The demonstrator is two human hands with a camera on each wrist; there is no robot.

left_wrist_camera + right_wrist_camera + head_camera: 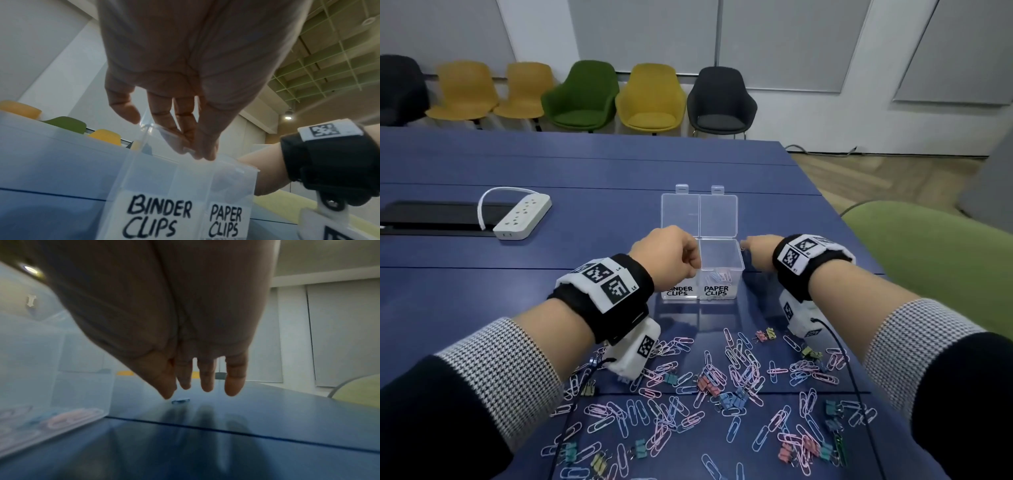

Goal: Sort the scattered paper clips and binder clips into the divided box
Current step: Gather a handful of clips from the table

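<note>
Both forearms extended forward, wrist bands on. Left hand (667,254) raised, knuckles up, fingers (164,120) angled down, tips bunched together, nothing visibly held. Right hand (758,251) further right, lower, fingers (234,378) straight, pointing down, slightly spread.

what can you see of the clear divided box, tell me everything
The clear plastic box stands upright on the blue table, its two hinged lids open and tilted back. Front labels read BINDER CLIPS, on the left, and PAPER CLIPS, on the right. Pink and blue paper clips lie in the right compartment. The left hand hovers above it.
</note>
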